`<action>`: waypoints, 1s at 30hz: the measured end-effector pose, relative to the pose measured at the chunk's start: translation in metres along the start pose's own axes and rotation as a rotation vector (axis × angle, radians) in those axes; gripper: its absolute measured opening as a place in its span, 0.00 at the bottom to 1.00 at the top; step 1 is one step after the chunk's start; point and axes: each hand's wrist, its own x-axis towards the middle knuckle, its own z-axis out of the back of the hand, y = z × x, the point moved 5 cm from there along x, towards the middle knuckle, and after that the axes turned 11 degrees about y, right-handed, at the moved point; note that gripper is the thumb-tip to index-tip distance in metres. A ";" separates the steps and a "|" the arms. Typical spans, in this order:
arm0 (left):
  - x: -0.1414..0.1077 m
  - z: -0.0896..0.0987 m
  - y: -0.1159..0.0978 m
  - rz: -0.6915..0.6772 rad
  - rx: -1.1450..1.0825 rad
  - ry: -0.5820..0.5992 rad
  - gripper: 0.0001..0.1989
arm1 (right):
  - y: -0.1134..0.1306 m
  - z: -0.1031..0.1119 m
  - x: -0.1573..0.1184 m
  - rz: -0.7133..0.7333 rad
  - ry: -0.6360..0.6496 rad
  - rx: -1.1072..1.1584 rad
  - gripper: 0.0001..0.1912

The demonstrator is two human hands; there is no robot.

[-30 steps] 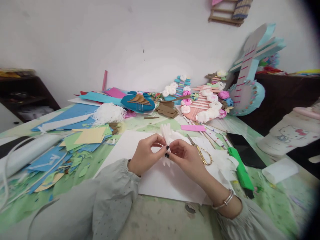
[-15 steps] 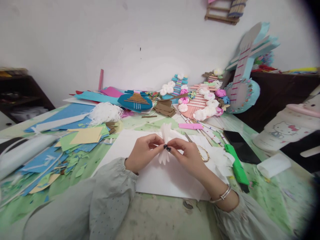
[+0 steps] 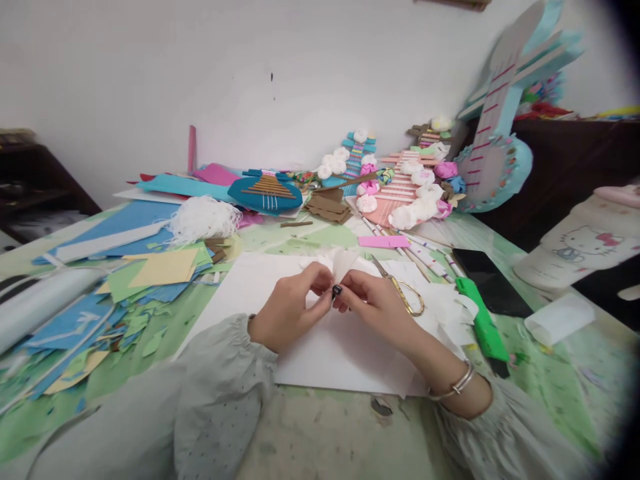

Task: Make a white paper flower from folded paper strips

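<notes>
Both of my hands meet over the white sheet of paper. A small bunch of thin white paper, gathered into pleats, is pinched between my fingertips, its upper end fanning out above them. My left hand is closed on its lower left side. From the right, the thumb and fingers of my right hand close on the same bunch, and they hide its lower part. Just beyond my right hand lie gold-handled scissors, partly covered by it.
Coloured paper scraps and a bundle of white string lie to the left. On the right are a green glue gun or cutter-like tool, a black phone and a white cup. Paper-flower crafts stand against the wall.
The pleated bunch has tilted, and its lower fan, seen below my fingers before, is now hidden by my hands. The view has shifted slightly down and left.
</notes>
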 end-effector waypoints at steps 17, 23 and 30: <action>-0.007 -0.004 -0.009 -0.132 0.427 -0.016 0.07 | 0.009 0.000 -0.003 0.036 -0.107 -0.235 0.08; -0.009 -0.004 -0.019 -0.158 0.523 -0.096 0.07 | 0.021 0.000 -0.005 0.096 -0.214 -0.267 0.09; -0.005 -0.004 -0.017 -0.127 0.482 -0.074 0.09 | 0.024 0.001 -0.003 0.097 -0.266 -0.227 0.09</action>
